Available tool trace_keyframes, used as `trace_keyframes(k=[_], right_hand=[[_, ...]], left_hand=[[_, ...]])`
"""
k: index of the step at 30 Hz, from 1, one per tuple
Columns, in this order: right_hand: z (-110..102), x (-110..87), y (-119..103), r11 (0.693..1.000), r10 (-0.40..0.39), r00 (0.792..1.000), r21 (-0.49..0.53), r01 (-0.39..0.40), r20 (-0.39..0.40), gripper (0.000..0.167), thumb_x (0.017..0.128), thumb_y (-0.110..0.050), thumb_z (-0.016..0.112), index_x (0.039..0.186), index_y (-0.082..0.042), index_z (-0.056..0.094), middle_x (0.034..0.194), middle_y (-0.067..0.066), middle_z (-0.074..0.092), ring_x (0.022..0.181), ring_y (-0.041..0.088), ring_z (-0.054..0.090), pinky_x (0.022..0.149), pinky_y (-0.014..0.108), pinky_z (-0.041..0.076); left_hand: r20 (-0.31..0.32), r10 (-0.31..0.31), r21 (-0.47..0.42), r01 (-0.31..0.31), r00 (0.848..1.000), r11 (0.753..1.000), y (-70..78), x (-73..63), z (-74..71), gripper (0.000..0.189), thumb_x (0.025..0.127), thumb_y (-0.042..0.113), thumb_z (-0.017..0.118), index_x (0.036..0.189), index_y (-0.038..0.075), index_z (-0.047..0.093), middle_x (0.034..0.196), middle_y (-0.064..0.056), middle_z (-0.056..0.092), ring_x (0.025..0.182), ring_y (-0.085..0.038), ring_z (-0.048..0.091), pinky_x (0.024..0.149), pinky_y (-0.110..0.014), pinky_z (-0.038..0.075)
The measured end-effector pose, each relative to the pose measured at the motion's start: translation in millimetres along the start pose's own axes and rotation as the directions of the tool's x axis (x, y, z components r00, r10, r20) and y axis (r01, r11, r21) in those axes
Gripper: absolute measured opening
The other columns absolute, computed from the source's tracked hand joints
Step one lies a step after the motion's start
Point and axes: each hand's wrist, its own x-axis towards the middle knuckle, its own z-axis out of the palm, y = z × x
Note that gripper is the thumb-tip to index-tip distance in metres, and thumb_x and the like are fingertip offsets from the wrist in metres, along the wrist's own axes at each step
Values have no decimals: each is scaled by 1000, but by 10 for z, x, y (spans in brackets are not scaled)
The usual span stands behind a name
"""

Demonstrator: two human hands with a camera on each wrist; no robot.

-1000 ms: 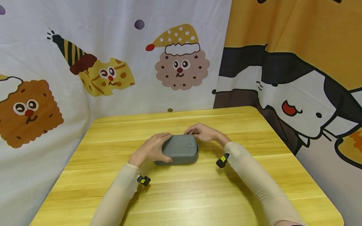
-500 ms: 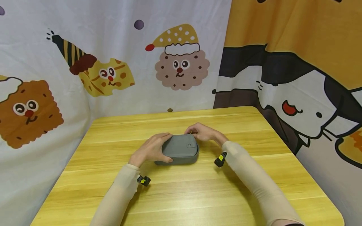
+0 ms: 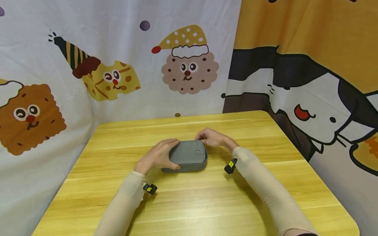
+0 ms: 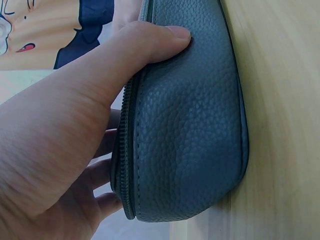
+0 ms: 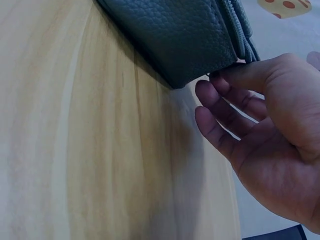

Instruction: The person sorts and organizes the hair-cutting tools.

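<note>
A grey pebbled-leather zip pouch (image 3: 186, 152) with a snap tab on its top lies flat on the table. My left hand (image 3: 157, 155) grips its left end, the thumb (image 4: 167, 42) on the near side and the fingers over the top and far side. Along the upper edge runs a zipper (image 4: 126, 155), its teeth closed at this end. At the back right corner, my right hand (image 3: 212, 137) pinches the zipper pull between thumb and forefinger; the pull is hidden behind the pouch. The other right fingers (image 5: 215, 125) curl loosely below the corner.
The wood-grain table (image 3: 189, 203) extends on all sides of the pouch. Behind it hangs a white curtain (image 3: 118, 26) with cartoon prints, and a yellow and black one (image 3: 307, 82) hangs at the right. Small black cameras sit at both wrists.
My right hand has shifted slightly to the right along the pouch's back corner, and the small pale bit between its fingers is out of sight. The left hand and pouch stay put.
</note>
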Motion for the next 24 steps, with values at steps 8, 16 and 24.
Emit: trace_keyframes(k=[8, 16, 24], right_hand=[[9, -38, 7, 1000, -1, 999, 1, 2, -46, 23, 115, -6, 63, 114, -12, 84, 112, 6, 84, 103, 15, 76, 93, 32, 61], [15, -64, -55, 989, -34, 993, -149, 16, -116, 23, 115, -6, 63, 110, -14, 84, 101, 3, 83, 81, 12, 65, 76, 28, 56], [55, -102, -96, 958, -97, 981, -283, 46, -168, 22, 113, 2, 62, 110, -10, 81, 103, 6, 85, 83, 10, 68, 80, 31, 62]], left_hand=[[1, 3, 4, -3, 1000, 1000, 2, -1, -3, 113, 81, 52, 100, 170, 3, 50, 174, -19, 53, 161, -42, 52, 133, -59, 47], [-2, -6, 3, 6, 1000, 1000, 6, -13, -7, 113, 80, 52, 100, 170, 3, 50, 175, -20, 52, 162, -42, 52, 134, -59, 47], [4, -15, 0, 15, 1000, 1000, 14, -9, -2, 114, 80, 51, 100, 170, 4, 49, 176, -20, 51, 162, -42, 51, 134, -59, 46]])
